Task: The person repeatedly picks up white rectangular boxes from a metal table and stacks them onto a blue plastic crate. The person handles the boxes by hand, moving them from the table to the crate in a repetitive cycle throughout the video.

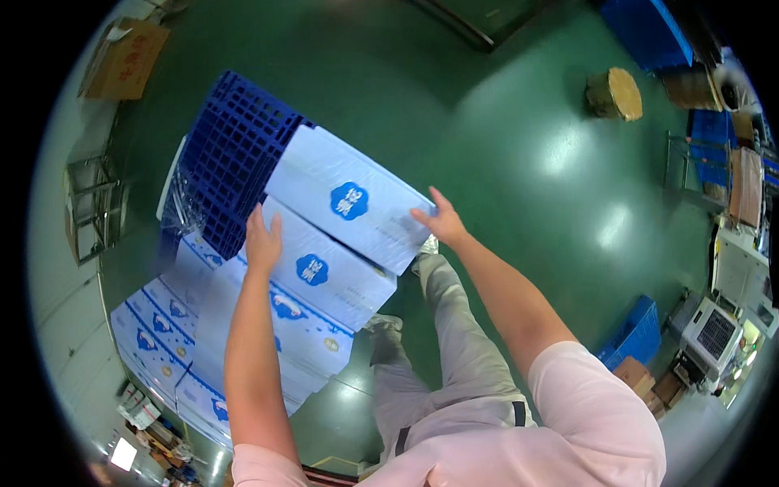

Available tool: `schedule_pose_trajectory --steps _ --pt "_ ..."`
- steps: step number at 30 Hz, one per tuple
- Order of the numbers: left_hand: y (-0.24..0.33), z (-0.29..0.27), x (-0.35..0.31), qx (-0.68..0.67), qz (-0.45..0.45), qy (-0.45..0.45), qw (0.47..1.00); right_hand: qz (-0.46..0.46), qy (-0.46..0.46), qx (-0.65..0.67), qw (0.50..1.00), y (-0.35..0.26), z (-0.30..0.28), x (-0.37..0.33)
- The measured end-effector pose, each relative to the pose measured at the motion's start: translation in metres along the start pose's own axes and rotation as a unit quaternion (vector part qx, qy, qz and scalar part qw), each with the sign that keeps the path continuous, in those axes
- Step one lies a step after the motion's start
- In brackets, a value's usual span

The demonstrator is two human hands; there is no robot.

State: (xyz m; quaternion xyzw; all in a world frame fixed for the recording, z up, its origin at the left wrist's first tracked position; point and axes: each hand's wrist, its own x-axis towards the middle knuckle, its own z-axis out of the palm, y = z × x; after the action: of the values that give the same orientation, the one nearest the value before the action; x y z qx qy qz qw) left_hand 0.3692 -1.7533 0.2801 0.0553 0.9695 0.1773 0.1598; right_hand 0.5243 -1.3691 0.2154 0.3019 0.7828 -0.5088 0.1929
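Observation:
Two long white cartons lie side by side on a pallet stack, each with a blue cloud-shaped label. My right hand [441, 217] rests at the right end of the farther carton [337, 195], its thumb over the top edge and fingers spread at the corner. My left hand [264, 237] lies with fingers stretched at the left end of the nearer carton [324, 268]. A narrow gap shows between the two. Below and to the left sit several more white cartons [304, 312] with blue printed edges, partly hidden by my left forearm.
A dark blue plastic grid pallet [235, 142] stands beyond the cartons, clear wrap [185, 207] at its side. A metal frame [96, 207] and brown cardboard box [126, 58] are left. Right are a round tan block [615, 94], a blue bin [633, 333] and machinery [714, 337].

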Motion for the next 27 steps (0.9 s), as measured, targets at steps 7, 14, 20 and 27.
schedule_pose_trajectory --steps 7,14,20,27 --pt "0.044 0.053 0.106 0.085 -0.112 -0.056 0.989 -0.041 -0.054 -0.016 0.998 0.002 -0.003 -0.008" --pt "0.068 0.045 0.108 0.097 -0.098 -0.091 0.986 -0.036 -0.054 0.020 0.998 0.013 -0.005 -0.014" --pt "0.072 0.044 0.106 0.104 -0.099 -0.073 0.987 -0.031 -0.046 0.014 0.998 0.010 -0.007 -0.011" --pt "0.091 0.053 0.105 0.171 -0.148 -0.044 0.973 0.032 0.022 0.012 0.999 -0.003 0.002 -0.022"
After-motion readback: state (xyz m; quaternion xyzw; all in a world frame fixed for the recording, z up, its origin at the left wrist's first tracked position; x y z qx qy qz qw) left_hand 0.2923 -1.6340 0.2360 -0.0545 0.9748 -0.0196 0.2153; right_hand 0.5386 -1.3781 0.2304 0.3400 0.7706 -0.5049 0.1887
